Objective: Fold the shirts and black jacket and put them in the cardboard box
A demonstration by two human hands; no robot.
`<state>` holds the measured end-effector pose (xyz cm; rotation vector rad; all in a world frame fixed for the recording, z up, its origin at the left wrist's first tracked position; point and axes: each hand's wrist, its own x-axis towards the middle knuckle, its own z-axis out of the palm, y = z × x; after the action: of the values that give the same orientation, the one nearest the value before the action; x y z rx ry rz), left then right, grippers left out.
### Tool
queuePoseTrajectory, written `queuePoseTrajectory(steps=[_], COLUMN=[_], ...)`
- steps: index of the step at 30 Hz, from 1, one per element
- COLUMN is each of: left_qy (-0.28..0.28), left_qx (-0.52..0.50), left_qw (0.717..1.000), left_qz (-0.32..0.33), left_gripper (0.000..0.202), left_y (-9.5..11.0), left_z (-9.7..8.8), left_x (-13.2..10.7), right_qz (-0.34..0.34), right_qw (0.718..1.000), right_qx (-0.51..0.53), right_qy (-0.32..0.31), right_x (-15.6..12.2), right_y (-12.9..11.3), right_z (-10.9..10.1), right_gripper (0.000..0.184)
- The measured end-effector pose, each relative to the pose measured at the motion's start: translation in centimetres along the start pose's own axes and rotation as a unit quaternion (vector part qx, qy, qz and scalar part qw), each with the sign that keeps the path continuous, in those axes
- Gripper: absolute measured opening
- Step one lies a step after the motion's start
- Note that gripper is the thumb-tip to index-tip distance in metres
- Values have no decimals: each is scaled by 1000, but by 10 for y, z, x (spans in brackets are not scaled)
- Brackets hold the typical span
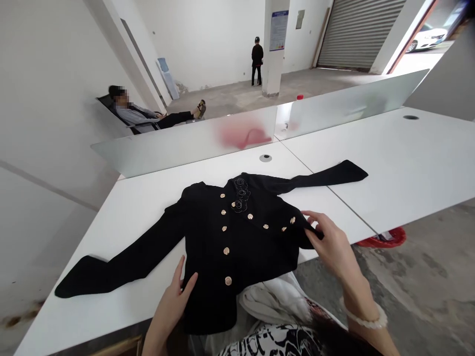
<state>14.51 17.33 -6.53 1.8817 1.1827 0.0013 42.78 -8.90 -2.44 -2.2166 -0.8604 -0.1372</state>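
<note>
A black jacket (204, 237) with gold buttons in two rows lies on the white desk, both sleeves spread outward. Its lower edge hangs over the desk's near side. Black rose-like trim (241, 193) sits by the collar. My right hand (330, 242) pinches the corner of the front panel on the right, which is folded back at a slant. At the jacket's left side edge, my left hand (176, 296) rests with thumb and fingers apart, the thumb over the cloth.
The white desk (408, 158) has a frosted divider (178, 146) along its back; a blurred red shape and a red-capped bottle (297, 106) show behind it. A red basket (395, 238) stands below the near edge. Beyond, one person (141, 116) reclines in a chair and another (257, 59) stands.
</note>
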Motion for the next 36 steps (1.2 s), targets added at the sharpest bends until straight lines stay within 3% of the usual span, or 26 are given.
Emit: queuePoseTrajectory(steps=[3,5,6,9,11,15,17,22,25,28,31,33,36], left_qy=[112,139,109,-54,-127,-155,-164,-165,-157,-139,-100,-61,12], left_qx=[93,93,74,3,-27,-40,-32,-19,-35,-38,-13,19,87], left_qw=[989,983,986,986,978,978,979,977,975,976,981,986,985], left_qz=[22,77,102,160,163,130,119,133,151,164,163,156,152], left_gripper=[66,53,47,38,39,51,50,37,39,39,36,31,23], left_y=[5,21,33,72,97,132,144,160,168,176,182,183,179], left_z=[1,5,8,20,30,50,58,67,55,30,1,-13,-20], left_x=[-3,3,10,45,78,136,153,172,179,189,204,216,227], right_qz=[-23,-22,-17,-3,-13,-44,-32,11,6,-92,-233,-308,-325], right_qw=[999,998,998,996,992,983,989,999,993,980,959,938,941], right_qx=[6,7,5,-13,-18,-16,-36,-40,-55,-34,53,111,86], right_qy=[-43,-58,-65,-86,-122,-177,-143,-6,108,173,153,116,47], right_x=[-11,-17,-21,-29,-37,-58,-68,-82,-80,-72,-63,-60,-61], right_y=[0,6,10,24,35,64,80,99,85,51,9,-13,-21], right_z=[-7,-7,-7,-7,-6,6,18,32,18,0,-6,2,25], right_gripper=[24,23,25,35,47,75,77,53,40,34,39,40,39])
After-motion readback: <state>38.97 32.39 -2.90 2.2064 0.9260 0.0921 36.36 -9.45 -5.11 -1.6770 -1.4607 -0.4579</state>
